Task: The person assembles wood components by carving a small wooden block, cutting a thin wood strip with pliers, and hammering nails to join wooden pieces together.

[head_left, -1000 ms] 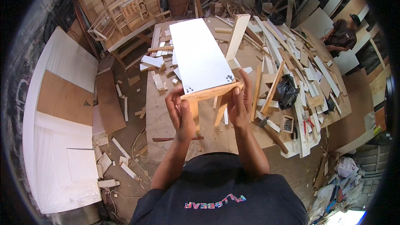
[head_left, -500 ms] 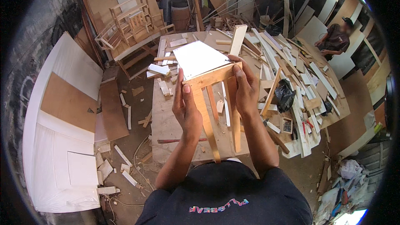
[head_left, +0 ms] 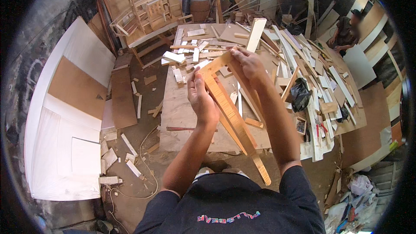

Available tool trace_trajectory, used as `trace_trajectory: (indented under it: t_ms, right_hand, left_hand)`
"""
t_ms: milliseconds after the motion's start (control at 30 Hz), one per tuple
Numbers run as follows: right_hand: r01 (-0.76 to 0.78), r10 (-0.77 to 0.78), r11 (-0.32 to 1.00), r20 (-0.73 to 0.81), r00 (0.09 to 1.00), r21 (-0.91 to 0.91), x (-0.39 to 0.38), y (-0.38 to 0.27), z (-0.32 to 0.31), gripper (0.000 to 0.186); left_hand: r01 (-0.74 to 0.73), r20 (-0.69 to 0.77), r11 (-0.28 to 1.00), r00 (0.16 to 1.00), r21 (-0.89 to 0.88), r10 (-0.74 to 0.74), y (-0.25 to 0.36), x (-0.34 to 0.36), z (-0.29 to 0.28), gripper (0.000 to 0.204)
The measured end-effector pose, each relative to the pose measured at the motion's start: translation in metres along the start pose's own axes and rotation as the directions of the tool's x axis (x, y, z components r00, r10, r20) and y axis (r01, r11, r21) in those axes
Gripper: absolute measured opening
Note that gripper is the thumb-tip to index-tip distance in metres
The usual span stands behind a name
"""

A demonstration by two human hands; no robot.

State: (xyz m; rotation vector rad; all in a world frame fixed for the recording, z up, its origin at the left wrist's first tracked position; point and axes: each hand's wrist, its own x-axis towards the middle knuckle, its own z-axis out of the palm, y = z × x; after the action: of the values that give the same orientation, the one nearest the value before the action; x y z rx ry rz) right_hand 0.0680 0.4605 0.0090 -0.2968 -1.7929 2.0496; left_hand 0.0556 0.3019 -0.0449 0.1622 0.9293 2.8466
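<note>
Between my hands, above the workbench [head_left: 184, 136], is a small wooden stool [head_left: 234, 112] with pale varnished legs. It is tilted, its legs pointing down toward me and to the right. My left hand [head_left: 203, 104] is closed round the left corner of its top rail. My right hand [head_left: 250, 65] grips the rail's other corner, higher and farther off. Little of the stool's white seat shows from this angle. Just beyond the right hand a pale wooden board [head_left: 256, 34] stands up from the bench.
Wood offcuts [head_left: 175, 57] and long strips crowd the bench's far and right sides. A black plastic bag [head_left: 300, 95], a small box [head_left: 304, 123] and red-handled pliers [head_left: 321, 127] lie at right. A seated person [head_left: 349, 34] is far right. Wooden frames [head_left: 149, 11] stand back left; a white panel [head_left: 54, 147] leans left.
The stool has turned in my hands, so its white seat has swung away and its legs slant to the lower right. My right hand has risen to the far corner.
</note>
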Motion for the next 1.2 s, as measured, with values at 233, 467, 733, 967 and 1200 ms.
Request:
trace_trajectory:
  t_ms: [233, 467, 733, 967, 1200]
  right_hand:
    - [-0.132, 0.131, 0.988, -0.027, 0.991, -0.075, -0.019, 0.071, 0.009, 0.032]
    - [-0.143, 0.141, 0.984, -0.021, 0.99, -0.111, 0.042, 0.173, 0.001, 0.038]
    - [-0.296, 0.295, 0.93, -0.038, 0.955, -0.217, 0.062, 0.175, 0.032, 0.035]
    - [-0.36, 0.343, 0.914, -0.114, 0.932, -0.188, 0.071, 0.171, 0.02, 0.04]
    - [-0.377, 0.343, 0.874, -0.159, 0.926, -0.306, 0.075, 0.189, 0.002, 0.042]
  left_hand:
    - [0.084, -0.111, 0.988, 0.991, 0.126, -0.071, -0.035, -0.008, -0.075, 0.036]
    - [0.173, -0.153, 0.976, 0.976, 0.136, -0.152, -0.052, 0.041, -0.126, 0.038]
    - [0.405, -0.13, 0.852, 0.914, 0.333, -0.384, -0.051, 0.085, -0.188, 0.038]
    - [0.443, -0.047, 0.824, 0.888, 0.354, -0.457, -0.043, 0.102, -0.17, 0.036]
    - [0.37, 0.014, 0.736, 0.889, 0.566, -0.457, -0.04, 0.107, -0.169, 0.038]
